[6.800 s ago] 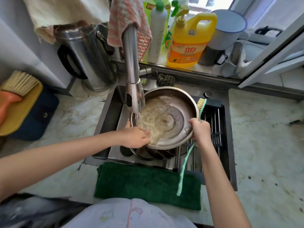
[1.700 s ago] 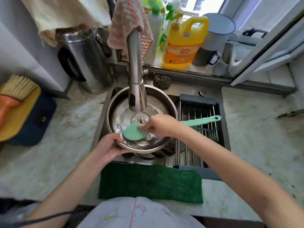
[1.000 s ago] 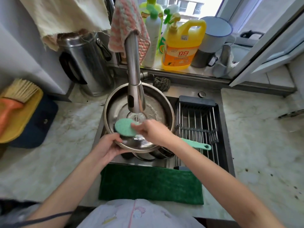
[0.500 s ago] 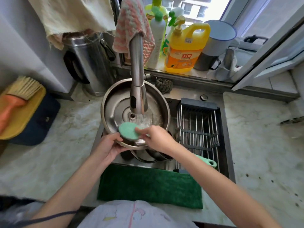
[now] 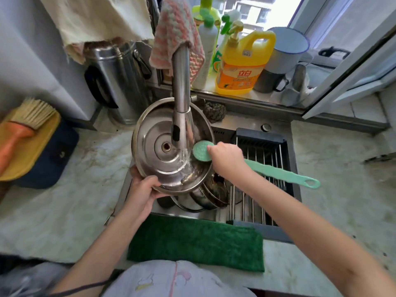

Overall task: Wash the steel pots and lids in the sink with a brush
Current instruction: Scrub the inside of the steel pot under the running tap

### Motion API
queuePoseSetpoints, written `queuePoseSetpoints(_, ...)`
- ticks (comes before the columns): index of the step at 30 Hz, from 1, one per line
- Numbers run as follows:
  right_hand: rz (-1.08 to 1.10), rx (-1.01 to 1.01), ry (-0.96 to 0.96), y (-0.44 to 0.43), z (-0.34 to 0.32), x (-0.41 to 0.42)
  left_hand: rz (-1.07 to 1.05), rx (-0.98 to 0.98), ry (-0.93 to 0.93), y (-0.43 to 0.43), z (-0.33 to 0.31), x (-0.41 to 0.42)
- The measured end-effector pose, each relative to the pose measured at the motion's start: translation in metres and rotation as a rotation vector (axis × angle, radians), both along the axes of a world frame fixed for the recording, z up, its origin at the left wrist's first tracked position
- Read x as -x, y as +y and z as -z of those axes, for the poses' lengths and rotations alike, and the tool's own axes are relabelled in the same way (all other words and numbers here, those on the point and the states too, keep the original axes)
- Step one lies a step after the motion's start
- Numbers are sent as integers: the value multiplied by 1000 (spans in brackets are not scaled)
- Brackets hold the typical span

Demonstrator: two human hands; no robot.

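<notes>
Two hands fill my head view, both busy over the sink [image 5: 184, 212]. The left hand [image 5: 145, 189] grips the lower rim of a steel lid [image 5: 162, 161], thumb over the near edge and fingers curled behind it, and holds the lid tilted so its ringed face looks up at me. The lid sits above the left part of the sink, under the faucet [image 5: 181, 93], and a stream of water runs down onto its face just right of the centre boss. The right hand [image 5: 227, 157] clasps the green brush [image 5: 267, 169] close behind its round head. That head lies against the lid's right inner edge, beside the water, while the long handle sticks out to the right over the wire rack [image 5: 263, 151] set in the sink. Below the lid I can make out more steel pots [image 5: 212, 194] stacked in the basin — how many, I cannot tell. A green cloth [image 5: 192, 241] lies along the sink's front edge on the marble counter [image 5: 64, 211]. A pink checked cloth [image 5: 177, 33] is draped over the faucet neck, and a yellow detergent jug [image 5: 242, 67] stands on the sill behind it.
</notes>
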State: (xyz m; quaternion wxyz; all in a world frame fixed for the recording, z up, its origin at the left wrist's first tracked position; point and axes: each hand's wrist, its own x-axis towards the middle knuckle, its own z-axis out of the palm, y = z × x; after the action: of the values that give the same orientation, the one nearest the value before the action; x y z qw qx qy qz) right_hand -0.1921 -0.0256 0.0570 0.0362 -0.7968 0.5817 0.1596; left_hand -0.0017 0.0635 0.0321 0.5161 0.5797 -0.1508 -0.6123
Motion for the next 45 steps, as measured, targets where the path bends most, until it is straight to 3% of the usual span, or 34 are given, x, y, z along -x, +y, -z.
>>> queuePoseSetpoints(2, 23, -151, -127, 6, 7, -5, -47, -14, 15, -8, 9, 1)
queuePoseSetpoints(6, 203, -639, -711, 31, 19, -29, -63, -105, 13, -17, 29, 2)
queuePoseSetpoints(8, 239, -705, -811, 34, 15, -33, -84, -85, 14, -16, 29, 3)
queuePoseSetpoints(10, 157, -622, -679, 26, 16, -28, -115, -40, 30, -16, 23, 2)
queuePoseSetpoints(14, 8, -175, -126, 5, 15, -6, -78, -38, 18, -10, 15, -2)
queuePoseSetpoints(20, -83, 448, 90, -28, 13, 8, 122, -106, -2, -21, -5, -7)
queuePoseSetpoints(21, -64, 418, 90, -27, 12, 7, 120, -88, -32, -24, -3, -10)
queuePoseSetpoints(24, 35, 79, -48, -11, 18, 3, 98, -83, -83, -27, 6, -20)
queuePoseSetpoints(27, 165, -256, -167, 3, 26, -1, 92, -93, 8, -29, 10, -26)
queuePoseSetpoints(29, 189, -328, -155, 0, 23, 0, 120, -121, 53, -29, 12, -27)
queuePoseSetpoints(35, 70, 168, -158, -37, -2, -2, 191, -262, 152, -17, 4, -20)
queuePoseSetpoints(38, 1, 202, -291, -38, 2, -18, 206, -284, 212, -20, -3, -17)
queuePoseSetpoints(42, -23, -218, -621, -22, 16, -44, 213, -300, 263, -26, -6, -14)
queuePoseSetpoints(45, -184, -602, -563, -5, 2, -38, 150, -299, 316, -25, -1, -17)
